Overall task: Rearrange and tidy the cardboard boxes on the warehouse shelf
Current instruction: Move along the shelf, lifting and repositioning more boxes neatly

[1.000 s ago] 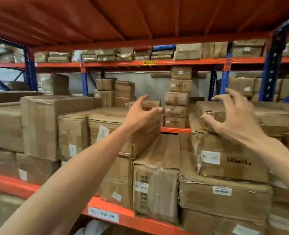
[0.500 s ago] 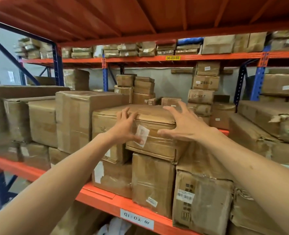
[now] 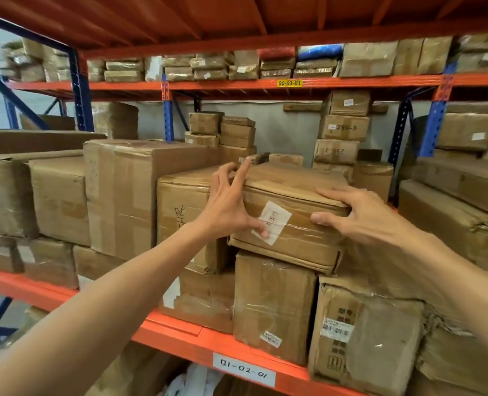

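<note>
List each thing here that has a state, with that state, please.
Left hand: open, fingers spread, on the labelled box's left corner.
Right hand: open, gripping its right top edge.
Labelled box: taped shut, overhanging the box below.
Box below: upright, taped.
Barcode box: crushed, torn.

Brown cardboard wrapped in glossy clear tape is seen on the top box (image 3: 291, 212), which bears a white label (image 3: 271, 222) printed in black. The shelf beam (image 3: 179, 332) is painted orange, with a white tag (image 3: 244, 370) handwritten in black. Blue is shown on the uprights (image 3: 79, 90). A yellow tag (image 3: 289, 83) with black digits is fixed to the orange upper beam (image 3: 237, 84).
</note>
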Demonstrator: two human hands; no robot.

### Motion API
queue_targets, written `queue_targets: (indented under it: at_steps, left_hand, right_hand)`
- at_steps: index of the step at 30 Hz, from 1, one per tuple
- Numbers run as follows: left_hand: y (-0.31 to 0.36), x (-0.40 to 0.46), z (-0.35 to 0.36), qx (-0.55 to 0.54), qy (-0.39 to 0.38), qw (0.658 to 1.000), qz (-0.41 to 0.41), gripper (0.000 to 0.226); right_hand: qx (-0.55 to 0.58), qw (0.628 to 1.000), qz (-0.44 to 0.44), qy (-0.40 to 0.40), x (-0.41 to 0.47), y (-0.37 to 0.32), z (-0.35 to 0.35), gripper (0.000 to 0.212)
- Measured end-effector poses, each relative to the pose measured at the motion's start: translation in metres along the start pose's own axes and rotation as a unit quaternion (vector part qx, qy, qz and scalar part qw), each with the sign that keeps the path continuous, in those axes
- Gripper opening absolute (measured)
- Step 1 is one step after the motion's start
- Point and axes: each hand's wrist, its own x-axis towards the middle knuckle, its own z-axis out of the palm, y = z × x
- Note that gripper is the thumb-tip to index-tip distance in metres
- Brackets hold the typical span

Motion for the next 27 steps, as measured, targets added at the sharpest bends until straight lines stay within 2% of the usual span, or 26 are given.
queue_targets:
  at_steps: [4,6,8,11,14,17,19,22,24,27]
  left_hand:
    - [0.003,0.000,0.011,-0.104,0.058,0.992,-0.044,0.162]
    - [0.011,0.006,0.017,-0.144,0.038,0.983,-0.103,0.156]
    - [0.025,0.015,0.025,-0.190,-0.007,0.973,-0.129,0.146]
    - [0.056,0.034,0.031,-0.244,-0.024,0.966,-0.086,0.131]
    - [0.099,0.054,0.032,-0.247,-0.017,0.969,0.005,0.115]
    - [0.136,0.067,0.043,-0.251,-0.048,0.963,0.089,0.100]
    - [0.151,0.068,0.061,-0.280,-0.098,0.951,0.087,0.110]
    - [0.160,0.055,0.094,-0.318,-0.205,0.925,0.021,0.140]
    - [0.163,0.045,0.112,-0.327,-0.231,0.916,0.010,0.154]
    - [0.172,0.034,0.118,-0.335,-0.238,0.911,0.018,0.159]
  right_hand:
    - [0.083,0.994,0.025,0.061,-0.023,0.014,0.000,0.072]
    - [0.123,0.986,0.035,0.105,-0.035,0.017,-0.001,0.065]
    - [0.179,0.970,0.041,0.159,-0.051,0.022,0.000,0.064]
    - [0.254,0.939,0.076,0.220,-0.077,0.035,0.008,0.055]
    - [0.328,0.900,0.134,0.253,-0.103,0.051,0.021,0.055]
    - [0.400,0.858,0.172,0.274,-0.127,0.067,0.036,0.060]
    - [0.439,0.827,0.197,0.291,-0.135,0.074,0.044,0.066]
    - [0.489,0.778,0.226,0.323,-0.131,0.078,0.044,0.050]
    - [0.497,0.764,0.234,0.338,-0.131,0.081,0.041,0.043]
    - [0.496,0.752,0.240,0.360,-0.143,0.087,0.035,0.052]
